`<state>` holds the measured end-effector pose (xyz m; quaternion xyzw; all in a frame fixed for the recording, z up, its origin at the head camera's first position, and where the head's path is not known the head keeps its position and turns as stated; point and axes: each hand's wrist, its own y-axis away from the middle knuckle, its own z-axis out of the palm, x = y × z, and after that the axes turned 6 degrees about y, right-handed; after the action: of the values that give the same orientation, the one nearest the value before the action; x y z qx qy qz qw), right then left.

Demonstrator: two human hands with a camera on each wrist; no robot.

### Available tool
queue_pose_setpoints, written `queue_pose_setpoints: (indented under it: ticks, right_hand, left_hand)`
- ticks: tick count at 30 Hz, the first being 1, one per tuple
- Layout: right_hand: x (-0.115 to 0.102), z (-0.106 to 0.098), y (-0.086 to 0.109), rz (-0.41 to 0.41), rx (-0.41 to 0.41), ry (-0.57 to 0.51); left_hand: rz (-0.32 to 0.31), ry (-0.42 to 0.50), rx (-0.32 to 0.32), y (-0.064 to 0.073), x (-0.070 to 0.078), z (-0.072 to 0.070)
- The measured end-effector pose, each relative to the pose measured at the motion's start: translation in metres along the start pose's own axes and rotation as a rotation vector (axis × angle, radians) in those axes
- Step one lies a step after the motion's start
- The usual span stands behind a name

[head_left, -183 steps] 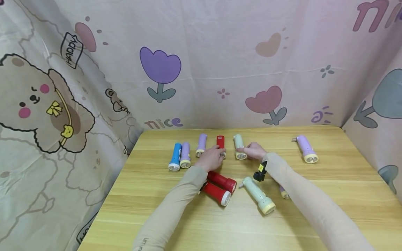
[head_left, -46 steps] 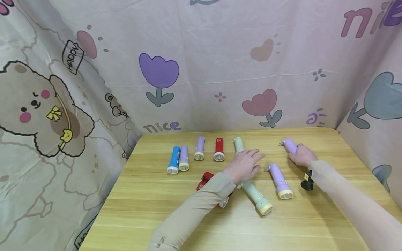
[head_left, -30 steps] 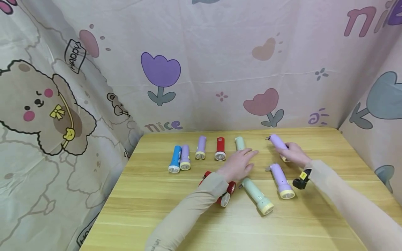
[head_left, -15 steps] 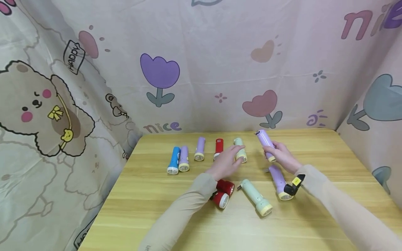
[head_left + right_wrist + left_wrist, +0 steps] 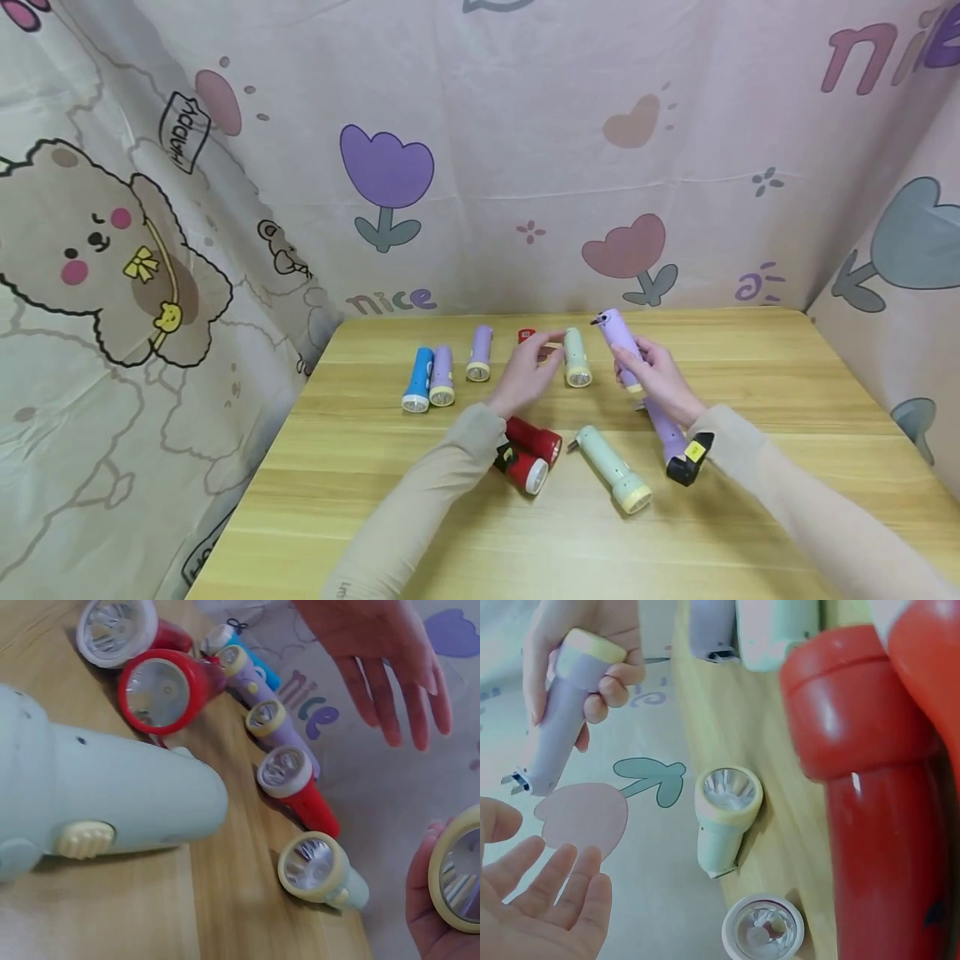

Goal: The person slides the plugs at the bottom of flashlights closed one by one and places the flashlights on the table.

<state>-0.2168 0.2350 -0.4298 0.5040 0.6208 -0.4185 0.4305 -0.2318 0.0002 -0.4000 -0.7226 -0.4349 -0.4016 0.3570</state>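
My right hand [image 5: 664,382] grips a lavender flashlight [image 5: 617,335] above the table, its tail raised and metal plug prongs folded out. In the left wrist view, its cream head [image 5: 594,646] points back toward the wrist. My left hand [image 5: 525,375] hovers left of it, holding nothing, with loosely bent fingers [image 5: 549,889]. Below that hand, a red flashlight [image 5: 527,335] is mostly hidden in the head view, while its white-rimmed head [image 5: 285,771] shows in the right wrist view. A pale green flashlight [image 5: 577,358] lies between the hands on the table.
On the left lie a blue flashlight [image 5: 417,379] and two lavender ones. Two bigger red flashlights [image 5: 534,440] lie below my left forearm. Nearer lies a pale green flashlight [image 5: 613,468] with its prongs out, and another lavender one [image 5: 663,429] is partly behind my right wrist.
My right hand has taken hold of the lavender flashlight at the far right, lifted it and carried it left. My left hand has shifted left off the small green flashlight.
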Motion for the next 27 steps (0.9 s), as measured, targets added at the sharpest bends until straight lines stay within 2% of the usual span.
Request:
queue_pose_setpoints:
  ticks: [3,11,14,19,22,27]
  right_hand:
    - [-0.002,0.006,0.003,-0.040,0.011,0.022]
    - [-0.005,0.022,0.013,-0.093,0.026,0.153]
    - [-0.004,0.027,0.017,-0.129,0.012,0.201]
    - [-0.001,0.033,0.021,-0.232,0.027,0.346]
    - [0.001,0.035,0.022,-0.250,0.036,0.399]
    - [0.006,0.034,0.020,-0.227,0.014,0.412]
  left_hand:
    - [-0.025,0.052,0.009,-0.001,0.002,-0.003]
    - [-0.064,0.114,0.010,-0.004,0.003,-0.009]
    - [-0.065,0.151,-0.016,-0.006,0.005,-0.009]
    - [-0.072,0.209,-0.065,-0.008,0.009,-0.007]
    - [-0.086,0.198,-0.080,-0.007,0.012,-0.005]
    - [-0.073,0.146,-0.069,-0.006,0.012,-0.002]
